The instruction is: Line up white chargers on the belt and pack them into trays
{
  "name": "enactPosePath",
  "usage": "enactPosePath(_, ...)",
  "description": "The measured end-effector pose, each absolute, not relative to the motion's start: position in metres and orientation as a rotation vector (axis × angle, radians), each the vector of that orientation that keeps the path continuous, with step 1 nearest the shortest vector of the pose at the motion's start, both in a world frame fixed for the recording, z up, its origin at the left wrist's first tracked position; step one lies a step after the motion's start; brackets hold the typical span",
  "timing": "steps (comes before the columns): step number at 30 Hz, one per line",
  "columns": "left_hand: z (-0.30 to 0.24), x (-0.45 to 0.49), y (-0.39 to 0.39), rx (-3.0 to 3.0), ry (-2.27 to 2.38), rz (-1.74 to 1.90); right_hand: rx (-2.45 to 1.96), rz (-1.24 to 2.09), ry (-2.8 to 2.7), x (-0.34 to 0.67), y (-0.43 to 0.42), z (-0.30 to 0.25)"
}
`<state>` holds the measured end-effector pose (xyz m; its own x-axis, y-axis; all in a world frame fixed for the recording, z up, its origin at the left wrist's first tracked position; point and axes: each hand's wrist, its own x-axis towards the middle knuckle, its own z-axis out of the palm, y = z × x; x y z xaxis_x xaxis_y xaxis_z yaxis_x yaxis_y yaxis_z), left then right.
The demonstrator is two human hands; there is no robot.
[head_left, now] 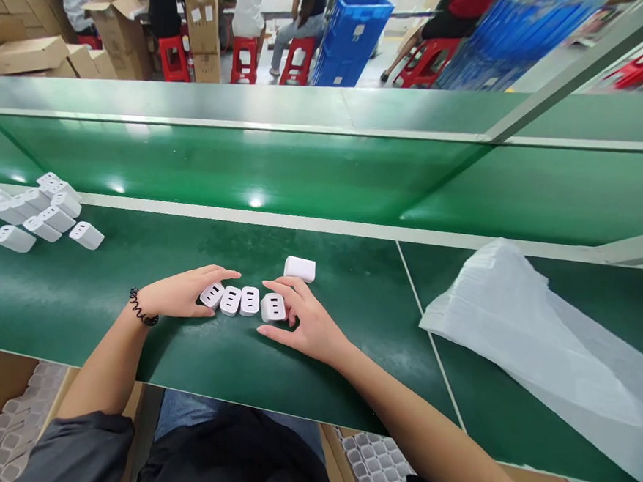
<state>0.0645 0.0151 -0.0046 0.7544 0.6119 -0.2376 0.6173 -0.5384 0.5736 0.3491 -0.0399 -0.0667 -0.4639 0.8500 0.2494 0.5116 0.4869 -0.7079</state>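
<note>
Several white chargers with three slots each stand in a short row on the green work surface. At the row's left end, my left hand has its thumb and fingers around a tilted charger. Beside it stand two more, a second charger and a third charger. My right hand is spread around the charger at the right end, fingers beside it and thumb apart below. Just beyond my right fingers, another charger lies on its side.
A cluster of white chargers sits at the far left. A translucent plastic bag lies on the right. Boxes with clear trays stand below the front edge. Behind the green divider are seated people, red stools and blue crates.
</note>
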Motion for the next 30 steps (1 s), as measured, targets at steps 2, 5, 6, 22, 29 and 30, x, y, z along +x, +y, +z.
enactPosePath(2,-0.006,0.066,0.015,2.302,0.906,0.004,-1.024,0.829,-2.119,0.349,-0.040,-0.065)
enactPosePath(5,-0.009,0.066,0.016,2.318,0.888,0.030,-0.947,0.798,-2.147,0.350,-0.037,-0.062)
enactPosePath(6,-0.009,0.066,0.016,2.328,0.889,0.037,-0.943,0.763,-2.161,0.352,-0.036,-0.060)
enactPosePath(22,-0.042,0.110,-0.002,2.848,0.940,0.555,-1.122,0.802,-1.959,0.391,0.007,-0.067)
enactPosePath(29,-0.040,0.109,-0.002,2.826,0.947,0.558,-0.919,1.135,-1.871,0.391,0.001,-0.054)
enactPosePath(30,-0.039,0.109,-0.002,2.827,0.948,0.553,-0.928,1.130,-1.914,0.392,0.002,-0.054)
